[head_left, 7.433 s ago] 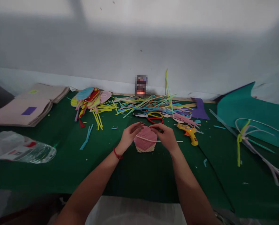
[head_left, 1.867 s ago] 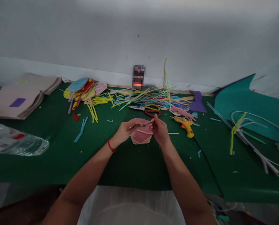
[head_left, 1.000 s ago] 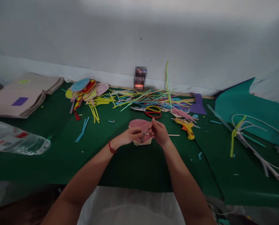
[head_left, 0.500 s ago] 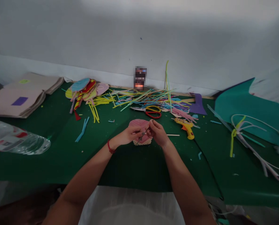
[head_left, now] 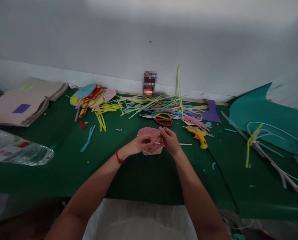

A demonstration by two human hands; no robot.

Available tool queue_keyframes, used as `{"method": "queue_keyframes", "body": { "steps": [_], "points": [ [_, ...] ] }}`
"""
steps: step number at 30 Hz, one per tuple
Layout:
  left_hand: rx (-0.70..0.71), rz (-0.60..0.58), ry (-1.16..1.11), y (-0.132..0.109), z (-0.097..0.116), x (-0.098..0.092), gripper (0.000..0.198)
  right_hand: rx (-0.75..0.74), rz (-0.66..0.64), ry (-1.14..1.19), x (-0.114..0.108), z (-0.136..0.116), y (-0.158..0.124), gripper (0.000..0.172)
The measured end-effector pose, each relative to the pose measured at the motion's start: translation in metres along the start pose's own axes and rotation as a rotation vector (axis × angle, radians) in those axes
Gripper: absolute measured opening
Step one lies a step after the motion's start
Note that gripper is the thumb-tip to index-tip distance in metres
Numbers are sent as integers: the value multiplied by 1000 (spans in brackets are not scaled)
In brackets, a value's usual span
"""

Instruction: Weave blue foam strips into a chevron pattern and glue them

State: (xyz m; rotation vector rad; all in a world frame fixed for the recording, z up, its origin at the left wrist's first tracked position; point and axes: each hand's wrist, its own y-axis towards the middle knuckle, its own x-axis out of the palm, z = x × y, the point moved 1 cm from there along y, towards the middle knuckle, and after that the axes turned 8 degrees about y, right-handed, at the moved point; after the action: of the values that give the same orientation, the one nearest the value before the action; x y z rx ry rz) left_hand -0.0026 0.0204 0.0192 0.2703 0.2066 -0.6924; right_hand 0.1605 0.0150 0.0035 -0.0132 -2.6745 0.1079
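Observation:
In the head view, a pink, ribbed, rounded craft piece with a pale lower edge lies on the green table, partly hidden under my hands. Above its right side, my right hand pinches a thin dark strip that slants down to the left. My left hand, with a red bracelet at the wrist, hovers over the left side of the piece. Its thumb and fingertips are close together near the strip's lower end; whatever lies between them is too small to name. A pale stick pokes out beyond my right hand.
Red-and-yellow-handled scissors lie behind the craft piece, before a heap of coloured strips. On the right are a yellow glue gun with a black cord and a teal sheet. Leftward lie a water bottle and colourful fans.
My left hand has drawn slightly up and left, leaving a wider gap between the hands. The dark strip's lower end now shows higher over the craft piece. My right hand has barely shifted.

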Motion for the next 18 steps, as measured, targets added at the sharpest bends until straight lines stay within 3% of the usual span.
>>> {"method": "queue_keyframes", "body": {
  "steps": [11,18],
  "points": [
    [35,65,-31,4,-11,4,38,30,-177,136,10,0,-6,37],
    [121,-38,-26,6,-15,5,40,68,-181,53,8,0,-5,39]
  ]
}}
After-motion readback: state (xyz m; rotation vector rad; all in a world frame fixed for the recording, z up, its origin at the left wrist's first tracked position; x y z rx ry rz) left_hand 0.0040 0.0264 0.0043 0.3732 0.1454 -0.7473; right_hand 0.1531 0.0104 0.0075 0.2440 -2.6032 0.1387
